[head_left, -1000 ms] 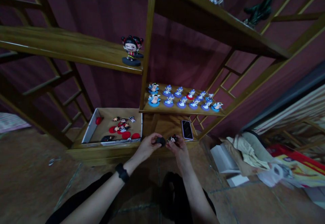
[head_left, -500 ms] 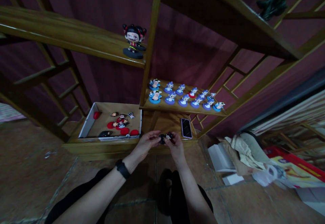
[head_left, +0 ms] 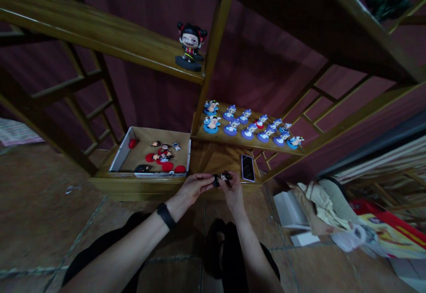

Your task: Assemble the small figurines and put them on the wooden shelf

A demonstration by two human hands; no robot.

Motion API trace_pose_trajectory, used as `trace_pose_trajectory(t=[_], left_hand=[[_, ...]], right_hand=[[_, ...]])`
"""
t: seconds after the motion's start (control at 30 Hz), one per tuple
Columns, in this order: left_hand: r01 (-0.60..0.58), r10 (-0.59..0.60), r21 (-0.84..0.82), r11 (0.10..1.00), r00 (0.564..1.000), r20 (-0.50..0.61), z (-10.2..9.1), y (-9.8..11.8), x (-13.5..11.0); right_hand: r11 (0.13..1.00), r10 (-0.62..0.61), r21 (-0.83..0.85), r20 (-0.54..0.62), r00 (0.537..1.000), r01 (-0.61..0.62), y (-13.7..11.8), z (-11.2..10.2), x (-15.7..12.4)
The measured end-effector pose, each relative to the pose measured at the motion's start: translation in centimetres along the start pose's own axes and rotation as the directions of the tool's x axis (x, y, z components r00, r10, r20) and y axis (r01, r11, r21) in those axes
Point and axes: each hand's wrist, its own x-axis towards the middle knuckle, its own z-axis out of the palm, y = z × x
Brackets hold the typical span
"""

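Note:
Between my hands is a small black-haired figurine (head_left: 225,176) with a dark round base (head_left: 216,180). My right hand (head_left: 233,189) pinches the figurine's body, while my left hand (head_left: 197,184) has its fingertips closed on the base. Whether base and figurine are joined cannot be made out. To the left, an open cardboard box (head_left: 120,158) holds loose figurine parts (head_left: 164,151), several red round bases (head_left: 167,166) and a dark piece (head_left: 142,168). A phone (head_left: 247,168) lies on the wooden ledge, right of my hands.
Several purple and blue figurines (head_left: 249,131) stand in rows on the low shelf (head_left: 229,140). On the upper left shelf (head_left: 133,47) stands a black-haired figurine on a dark base (head_left: 188,63). White boxes (head_left: 289,209), cloth (head_left: 322,204) and a plastic bag (head_left: 349,237) lie on the floor at right.
The view has shifted slightly, so the shelves appear further right. Both hands keep their hold on the figurine and its base, which remain close together.

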Motion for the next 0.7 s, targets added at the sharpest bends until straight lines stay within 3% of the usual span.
trace_pose_trajectory(t=[0.47, 0.7], left_hand=[[0.049, -0.052, -0.075, 0.996, 0.998, -0.038, -0.68, 0.06, 0.02], [0.004, -0.012, -0.094, 0.996, 0.996, -0.087, -0.49, -0.04, -0.03]], right_hand=[[0.997, -0.045, -0.068, -0.003, 0.999, 0.045, 0.3, 0.56, -0.11], [0.986, -0.119, -0.118, -0.015, 0.993, 0.117, 0.81, 0.85, -0.05]])
